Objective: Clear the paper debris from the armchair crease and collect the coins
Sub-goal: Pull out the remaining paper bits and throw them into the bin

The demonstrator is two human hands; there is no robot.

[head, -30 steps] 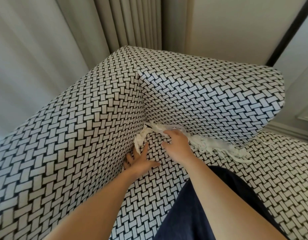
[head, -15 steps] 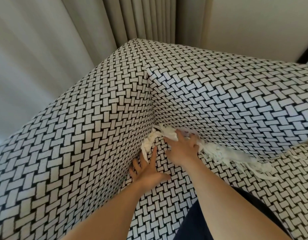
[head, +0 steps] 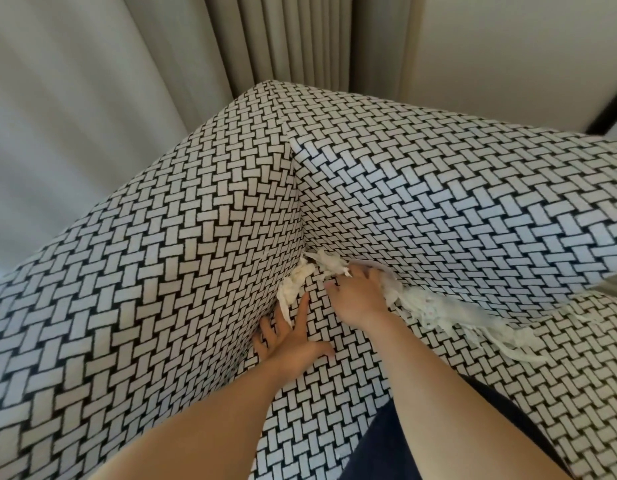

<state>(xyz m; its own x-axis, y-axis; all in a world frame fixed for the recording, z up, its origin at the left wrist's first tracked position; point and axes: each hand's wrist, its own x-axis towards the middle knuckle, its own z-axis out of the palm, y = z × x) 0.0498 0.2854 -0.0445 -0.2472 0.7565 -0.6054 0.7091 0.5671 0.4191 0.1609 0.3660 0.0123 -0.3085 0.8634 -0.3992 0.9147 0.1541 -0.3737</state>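
Hands at the armchair (head: 161, 271) crease.
Left hand (head: 289, 342) lay flat on the seat, fingers spread; at its 1 o'clock, right hand (head: 359, 296) dug into shredded paper (head: 449, 313) lining the crease, grip hidden.

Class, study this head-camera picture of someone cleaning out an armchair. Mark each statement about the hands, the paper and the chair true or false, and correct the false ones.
1. The left hand lies flat, fingers spread, on the seat cushion. True.
2. The right hand touches the shredded paper. True.
3. The shredded paper is piled on top of the chair's upright sides. False: it lies low down, where the seat cushion meets the upright sides.
4. Several coins lie in plain view on the seat cushion. False: no coin shows anywhere.
5. The armchair is covered in plain grey fabric. False: it has a black-and-white woven pattern.
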